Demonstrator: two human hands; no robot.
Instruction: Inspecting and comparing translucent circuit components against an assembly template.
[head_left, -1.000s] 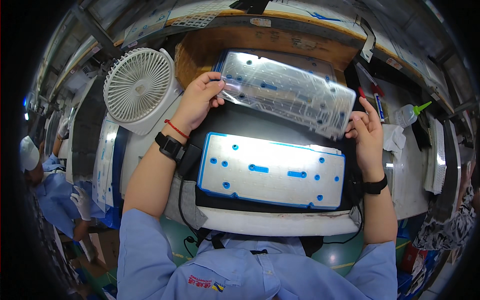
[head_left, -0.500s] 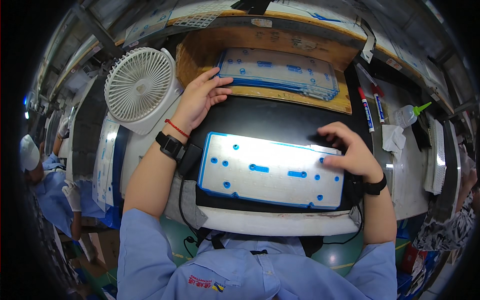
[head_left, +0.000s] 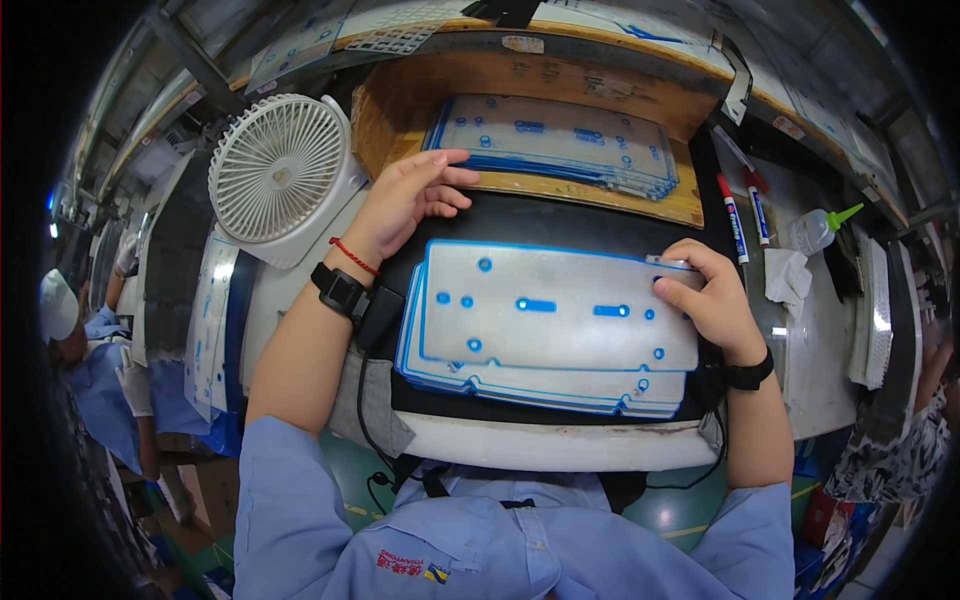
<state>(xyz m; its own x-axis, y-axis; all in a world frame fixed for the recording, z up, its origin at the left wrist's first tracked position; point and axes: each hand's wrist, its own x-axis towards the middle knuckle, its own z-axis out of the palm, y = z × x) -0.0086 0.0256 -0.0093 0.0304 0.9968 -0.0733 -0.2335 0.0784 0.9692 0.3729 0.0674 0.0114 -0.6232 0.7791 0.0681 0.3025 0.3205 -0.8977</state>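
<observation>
Between thumb and fingers, my right hand (head_left: 715, 300) pinches the far right corner of a flat metal plate (head_left: 560, 335) with blue-rimmed holes and slots. That plate sits skewed over a stack of similar plates (head_left: 540, 393), shifted away from me and to the right. Its right edge is partly covered by my hand. My left hand (head_left: 412, 198) is empty, fingers apart, in the air by the front left of a wooden box (head_left: 640, 205). Inside the box lies a second stack of blue-edged plates (head_left: 555, 130).
A white fan (head_left: 283, 170) stands left of the box. To the right are two markers (head_left: 733, 220), a squeeze bottle with a green tip (head_left: 815, 232) and crumpled white tissue (head_left: 787, 275). A person in blue with white gloves (head_left: 135, 385) is at the far left.
My right hand has taken hold of the top plate and slid or lifted it away from me, uncovering the stack's near edge. My left hand has come slightly nearer and off the boxed plates.
</observation>
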